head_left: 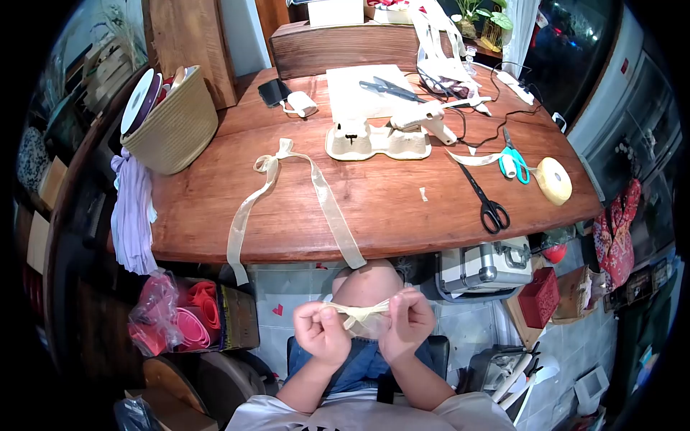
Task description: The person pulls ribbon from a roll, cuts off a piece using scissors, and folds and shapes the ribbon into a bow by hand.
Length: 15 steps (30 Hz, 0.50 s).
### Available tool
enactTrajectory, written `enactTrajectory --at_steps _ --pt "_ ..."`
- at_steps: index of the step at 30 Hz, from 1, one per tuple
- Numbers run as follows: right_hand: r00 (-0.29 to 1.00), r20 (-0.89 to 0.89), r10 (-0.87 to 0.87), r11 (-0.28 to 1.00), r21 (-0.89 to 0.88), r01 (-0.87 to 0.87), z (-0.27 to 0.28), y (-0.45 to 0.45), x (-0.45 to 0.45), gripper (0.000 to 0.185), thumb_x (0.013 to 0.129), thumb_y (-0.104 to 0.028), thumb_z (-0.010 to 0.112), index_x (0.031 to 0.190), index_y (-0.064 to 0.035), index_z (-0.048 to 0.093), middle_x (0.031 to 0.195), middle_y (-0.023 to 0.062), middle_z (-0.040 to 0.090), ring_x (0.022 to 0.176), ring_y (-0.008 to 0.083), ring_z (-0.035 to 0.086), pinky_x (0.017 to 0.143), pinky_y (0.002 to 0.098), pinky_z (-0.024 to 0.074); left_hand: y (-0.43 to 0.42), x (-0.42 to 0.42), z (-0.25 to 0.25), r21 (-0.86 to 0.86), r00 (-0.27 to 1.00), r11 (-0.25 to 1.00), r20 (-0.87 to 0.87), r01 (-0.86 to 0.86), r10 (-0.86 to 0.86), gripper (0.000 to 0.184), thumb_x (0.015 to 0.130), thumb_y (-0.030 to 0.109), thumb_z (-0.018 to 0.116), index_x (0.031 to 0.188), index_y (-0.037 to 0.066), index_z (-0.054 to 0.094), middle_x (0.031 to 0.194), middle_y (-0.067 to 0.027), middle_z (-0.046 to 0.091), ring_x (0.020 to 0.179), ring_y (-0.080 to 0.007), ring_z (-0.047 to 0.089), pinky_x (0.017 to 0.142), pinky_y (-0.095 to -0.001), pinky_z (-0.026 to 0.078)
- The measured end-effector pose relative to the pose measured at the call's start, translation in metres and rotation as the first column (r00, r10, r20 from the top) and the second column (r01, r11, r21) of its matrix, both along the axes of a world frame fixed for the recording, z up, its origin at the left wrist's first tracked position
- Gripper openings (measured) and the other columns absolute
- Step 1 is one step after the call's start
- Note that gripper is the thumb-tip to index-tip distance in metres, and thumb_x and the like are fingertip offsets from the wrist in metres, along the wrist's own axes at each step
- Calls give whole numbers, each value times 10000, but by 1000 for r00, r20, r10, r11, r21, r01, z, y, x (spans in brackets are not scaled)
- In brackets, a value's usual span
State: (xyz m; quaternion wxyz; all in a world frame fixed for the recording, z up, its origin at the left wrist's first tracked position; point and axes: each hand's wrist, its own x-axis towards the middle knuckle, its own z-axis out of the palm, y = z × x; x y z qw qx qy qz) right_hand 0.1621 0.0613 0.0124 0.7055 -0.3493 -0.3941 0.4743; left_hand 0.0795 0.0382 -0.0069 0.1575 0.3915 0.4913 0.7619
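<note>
Close to my body, above my lap, a pale yellow ribbon [357, 314] gathered like a bow stretches between my two hands. My left hand [323, 332] pinches its left side between thumb and fingers. On the other side, my right hand [408, 325] pinches the ribbon too, with a sheer piece hanging near its fingers. Past my hands, a second sheer ribbon tied in a bow [285, 149] lies on the wooden table [388, 233], one of its long tails [332, 208] reaching the front edge.
Black scissors [491, 213], teal scissors [516, 164] and a ribbon roll [554, 181] lie on the right. A glue gun [429, 121] rests on a molded carton [377, 146], its cord behind. At left stand a woven basket [176, 126] and a phone [274, 93]. A silver case [485, 267] sits below.
</note>
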Motion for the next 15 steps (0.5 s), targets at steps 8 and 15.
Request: enactTrajectory --at_steps 8,15 --pt "995 -100 -27 997 69 34 2 8 5 157 828 -70 536 702 -13 461 705 79 487 621 106 436 584 211 351 10 -13 22 -12 979 984 97 179 -177 195 898 212 461 892 26 404 694 -58 505 566 -93 484 538 -203 410" --pt "990 144 -7 973 230 -26 4 17 10 136 838 -93 527 753 3 479 767 127 521 684 135 486 639 223 383 7 -12 28 -145 806 840 406 522 -431 174 845 157 557 866 -13 526 814 -94 557 755 -137 529 701 -250 427"
